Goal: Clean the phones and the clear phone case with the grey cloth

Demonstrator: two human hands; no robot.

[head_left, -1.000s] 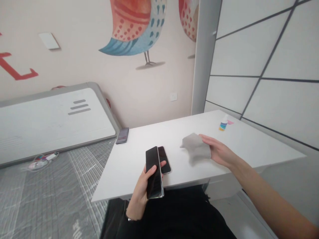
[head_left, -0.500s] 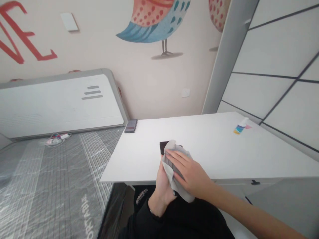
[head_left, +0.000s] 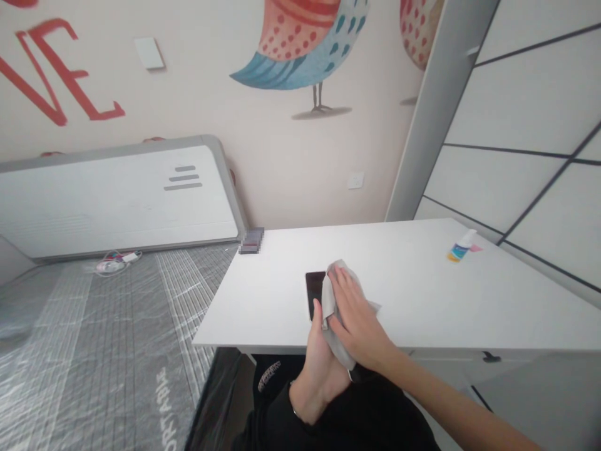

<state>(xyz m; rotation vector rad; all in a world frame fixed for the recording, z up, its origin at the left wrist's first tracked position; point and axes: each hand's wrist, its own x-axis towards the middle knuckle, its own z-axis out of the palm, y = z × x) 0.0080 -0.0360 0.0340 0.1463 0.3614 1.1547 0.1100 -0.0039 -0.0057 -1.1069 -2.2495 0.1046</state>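
Observation:
A dark-screened phone (head_left: 315,289) is held in my left hand (head_left: 320,354), with the thumb along its near left side. My right hand (head_left: 359,319) presses a light grey cloth (head_left: 339,347) onto the screen, fingers stretched over the fabric. The cloth covers the right part of the phone, and a lower corner of the phone shows by my left wrist. Most fingers of my left hand are hidden beneath the phone.
Under the hands stretches a white desk (head_left: 399,263). A small spray bottle (head_left: 462,245) lies at its far right, beside something pink. A blurred dark item (head_left: 252,240) sits at the far left corner. Left is a plastic-covered bed (head_left: 122,326) with a cable.
My right hand and the cloth have slid to the right across the phone, baring more of the screen's left side. The camera view has shifted slightly.

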